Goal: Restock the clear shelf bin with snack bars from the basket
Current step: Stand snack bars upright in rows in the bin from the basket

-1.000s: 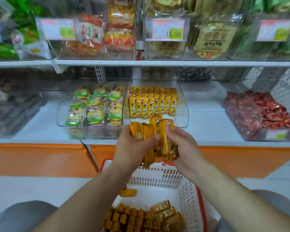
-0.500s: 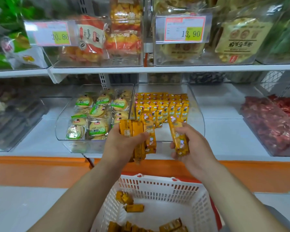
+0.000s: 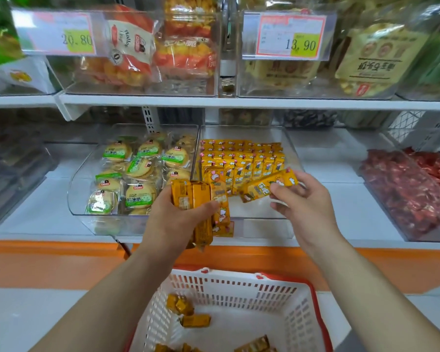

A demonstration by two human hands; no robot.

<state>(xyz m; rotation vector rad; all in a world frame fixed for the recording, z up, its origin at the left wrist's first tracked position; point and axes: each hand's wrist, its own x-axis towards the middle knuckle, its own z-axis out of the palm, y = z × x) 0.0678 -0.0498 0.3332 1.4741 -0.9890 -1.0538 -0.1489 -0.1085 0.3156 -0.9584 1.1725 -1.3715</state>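
Our right hand [image 3: 302,199] pinches one snack bar [image 3: 267,185] by its end, mid-frame, tilted over the front of the clear shelf bin [image 3: 264,228]. Our left hand [image 3: 173,219] grips a bundle of bars [image 3: 201,204] just left. They look light, foil-slick and fairly stiff, so we would pinch across the width. The white shelf [image 3: 341,199] is crowded, and the basket [image 3: 239,288] sits bottom centre.
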